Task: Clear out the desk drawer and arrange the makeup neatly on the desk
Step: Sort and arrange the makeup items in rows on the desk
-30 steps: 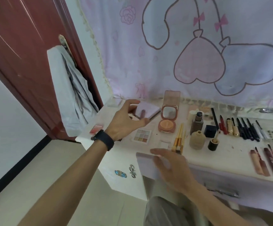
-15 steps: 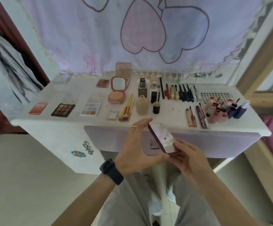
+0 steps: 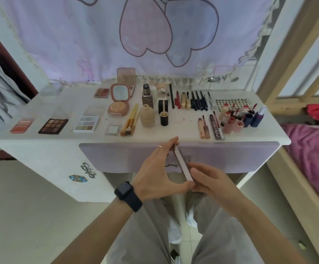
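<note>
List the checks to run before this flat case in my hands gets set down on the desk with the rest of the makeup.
1. Hold on the flat case: the left hand grips its edges and the right hand pinches the near end: ok.
2. Case closed: it is seen edge-on and the seam is not clear: cannot tell.
3. Landing spot: there is bare desk between the black jar and the lip glosses: ok.
4. Upright beige bottle: it stands left of that gap, apart from both hands: ok.
5. Drawer emptied: the drawer front looks shut and the inside is hidden: cannot tell.
</note>
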Demonstrator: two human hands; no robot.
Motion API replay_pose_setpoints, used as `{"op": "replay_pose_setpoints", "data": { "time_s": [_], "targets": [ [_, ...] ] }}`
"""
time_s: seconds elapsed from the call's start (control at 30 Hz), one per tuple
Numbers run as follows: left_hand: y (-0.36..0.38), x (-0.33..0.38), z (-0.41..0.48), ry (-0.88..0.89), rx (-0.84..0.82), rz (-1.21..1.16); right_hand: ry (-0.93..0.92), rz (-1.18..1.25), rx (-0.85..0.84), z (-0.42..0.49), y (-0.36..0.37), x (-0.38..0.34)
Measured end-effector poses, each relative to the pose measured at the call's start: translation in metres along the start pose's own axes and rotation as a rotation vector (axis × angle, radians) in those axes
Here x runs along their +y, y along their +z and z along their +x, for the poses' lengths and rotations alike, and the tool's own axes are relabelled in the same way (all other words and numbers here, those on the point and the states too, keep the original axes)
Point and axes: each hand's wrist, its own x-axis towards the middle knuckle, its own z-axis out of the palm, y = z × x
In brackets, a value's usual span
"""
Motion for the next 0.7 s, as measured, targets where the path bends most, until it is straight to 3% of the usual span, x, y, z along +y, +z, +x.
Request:
{"op": "replay_pose_setpoints", "data": {
  "time_s": [0.13, 0.27, 0.33, 0.4, 0.57, 0.7],
  "targets": [
    [-0.003, 0.004, 0.002, -0.001, -0.075, -0.038, -0.022, -0.088, 0.002, 0.001, 0.002, -0.005],
    [-0.008, 0.003, 0.001, -0.281, 0.006, -0.480, -0.102, -0.130, 0.020, -0.003, 0.000, -0.004],
    [-0.012, 0.003, 0.001, -0.339, -0.037, -0.501, -0.125, -0.152, -0.013, -0.005, 0.000, -0.002],
    [-0.012, 0.005, -0.001, -0.326, -0.091, -0.490, -0.131, -0.163, -0.077, -0.005, 0.000, 0.001],
    [-0.011, 0.009, -0.006, -0.223, -0.005, -0.443, -0.089, -0.039, -0.133, 0.001, -0.002, 0.002],
    [-0.012, 0.010, -0.007, -0.096, -0.010, -0.313, 0.066, 0.153, -0.128, 0.007, -0.004, 0.001]
  ]
}}
